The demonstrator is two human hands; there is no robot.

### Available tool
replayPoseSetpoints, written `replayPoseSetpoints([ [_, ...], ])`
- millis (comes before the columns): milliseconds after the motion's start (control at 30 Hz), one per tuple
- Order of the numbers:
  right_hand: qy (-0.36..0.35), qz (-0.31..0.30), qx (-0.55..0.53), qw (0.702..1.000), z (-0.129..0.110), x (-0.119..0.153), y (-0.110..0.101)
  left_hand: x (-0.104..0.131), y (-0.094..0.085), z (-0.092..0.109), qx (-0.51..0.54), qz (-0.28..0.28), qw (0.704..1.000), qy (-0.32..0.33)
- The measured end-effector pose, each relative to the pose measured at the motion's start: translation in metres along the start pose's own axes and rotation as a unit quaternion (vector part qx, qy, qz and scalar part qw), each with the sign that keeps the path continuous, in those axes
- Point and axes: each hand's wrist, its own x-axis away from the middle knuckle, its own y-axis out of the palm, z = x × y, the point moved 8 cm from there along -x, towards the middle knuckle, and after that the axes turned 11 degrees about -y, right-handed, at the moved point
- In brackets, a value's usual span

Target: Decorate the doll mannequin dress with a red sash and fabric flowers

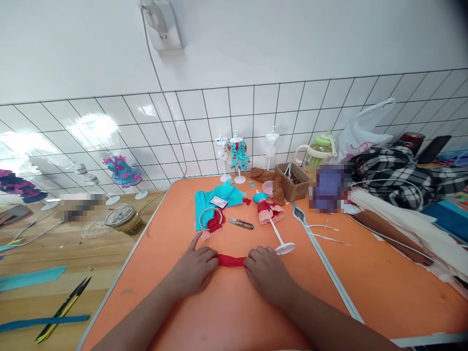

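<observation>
A narrow strip of red fabric (pixel 231 261) stretches between my two hands, low over the orange tabletop. My left hand (pixel 195 267) grips its left end, with the index finger pointing forward. At the other end my right hand (pixel 266 270) is closed on the fabric. Just beyond lie thread snips (pixel 241 223) with dark handles. A metal hoop (pixel 201 220) rests on turquoise fabric (pixel 200 200) and red scraps, beside a small white label (pixel 219 202). Right of the snips, a small dress form (pixel 278 236) in a red and pink dress lies tipped over.
Small dress forms (pixel 239 156) stand along the tiled wall. A cardboard box (pixel 292 181), a green-lidded bottle (pixel 321 151) and checked cloth (pixel 387 170) are at the back right. On the wooden table at left are a lidded cup (pixel 126 219) and yellow-handled tweezers (pixel 62 312).
</observation>
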Motion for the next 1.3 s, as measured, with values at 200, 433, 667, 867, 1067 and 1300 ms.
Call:
replayPoseSetpoints([
  [200, 0.03, -0.039, -0.012, 0.999, 0.004, -0.009, -0.001, -0.003, 0.0, -0.009, 0.091, -0.065, 0.99, -0.085],
  [433, 0.088, -0.085, -0.107, 0.987, 0.018, -0.01, -0.003, 0.001, 0.007, -0.012, 0.117, -0.072, 0.987, -0.087],
  [667, 0.131, -0.085, -0.162, 0.974, 0.028, -0.008, 0.001, 0.001, 0.011, -0.021, 0.15, -0.064, 0.975, -0.152],
  [867, 0.145, -0.121, -0.143, 0.971, 0.032, -0.011, 0.006, 0.003, 0.02, -0.029, 0.144, -0.086, 0.972, -0.162],
  [1067, 0.139, -0.15, -0.141, 0.969, 0.036, -0.015, 0.013, 0.001, 0.031, -0.048, 0.167, -0.069, 0.958, -0.224],
  [1300, 0.158, -0.149, -0.176, 0.96, 0.038, -0.014, 0.012, 0.005, 0.032, -0.054, 0.21, -0.088, 0.945, -0.236],
])
